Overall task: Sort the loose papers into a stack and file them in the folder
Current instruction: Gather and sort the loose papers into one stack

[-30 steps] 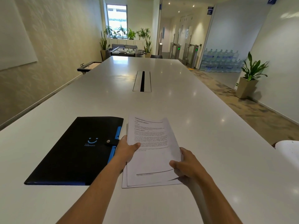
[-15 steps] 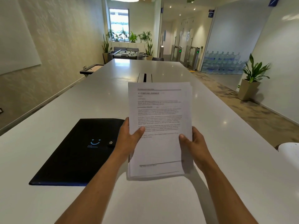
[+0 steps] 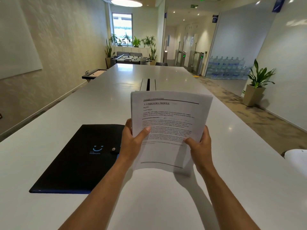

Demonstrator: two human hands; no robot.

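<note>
A stack of printed white papers [image 3: 167, 117] stands upright above the long white table [image 3: 232, 163], its lower edge close to the tabletop. My left hand [image 3: 132, 143] grips the stack's left edge, thumb on the front sheet. My right hand [image 3: 199, 145] grips the right edge lower down. A black folder [image 3: 79, 160] with a blue smile logo and a snap strap lies flat and closed on the table just left of my left hand; my wrist hides its right edge.
A white rounded object [image 3: 297, 156] pokes in at the table's right edge. A cable slot [image 3: 148, 84] runs down the table's middle. A small side shelf [image 3: 94, 74] sits at the left wall, and a potted plant [image 3: 256, 87] stands on the floor to the right.
The papers lay flat on the table a second ago; both hands have lifted them upright and squared their edges. The folder has not moved.
</note>
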